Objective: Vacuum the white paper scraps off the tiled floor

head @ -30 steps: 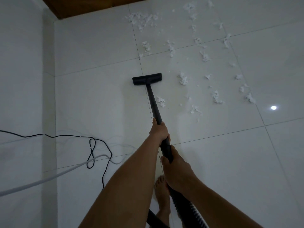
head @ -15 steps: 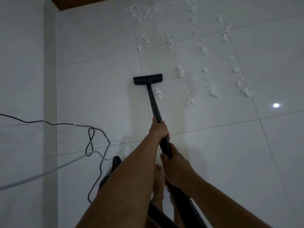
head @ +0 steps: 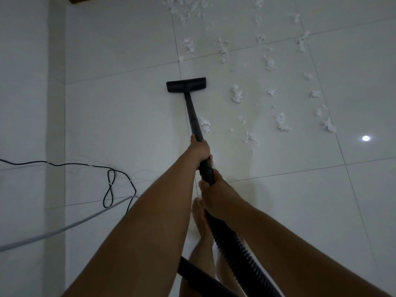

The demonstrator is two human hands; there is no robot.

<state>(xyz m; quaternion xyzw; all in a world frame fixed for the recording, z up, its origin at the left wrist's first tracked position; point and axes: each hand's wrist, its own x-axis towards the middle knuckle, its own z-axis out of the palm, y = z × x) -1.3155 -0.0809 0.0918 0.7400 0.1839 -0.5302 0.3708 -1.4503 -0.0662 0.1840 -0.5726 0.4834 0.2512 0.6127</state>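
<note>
A black vacuum wand (head: pixel 192 113) runs from my hands out to its flat floor nozzle (head: pixel 186 84), which rests on the white tiled floor (head: pixel 120 116). My left hand (head: pixel 199 150) grips the wand higher up; my right hand (head: pixel 216 192) grips it just behind, where the ribbed hose (head: pixel 240 249) begins. White paper scraps (head: pixel 236 93) lie scattered to the right of and beyond the nozzle. One scrap (head: pixel 204 123) sits right beside the wand. A denser heap of scraps (head: pixel 186 7) lies at the far top.
A white wall (head: pixel 23 103) runs along the left. A black cable (head: pixel 110 185) loops on the floor near it, crossed by a white cable (head: pixel 64 228). My bare feet (head: pixel 198 213) stand below the hands. A bright light reflection (head: pixel 366 138) shows on the right tile.
The nozzle has been pushed forward along the tile joint, away from me, after a small pull back. The scrap near the wand now lies beside its middle. Both hands keep their grip.
</note>
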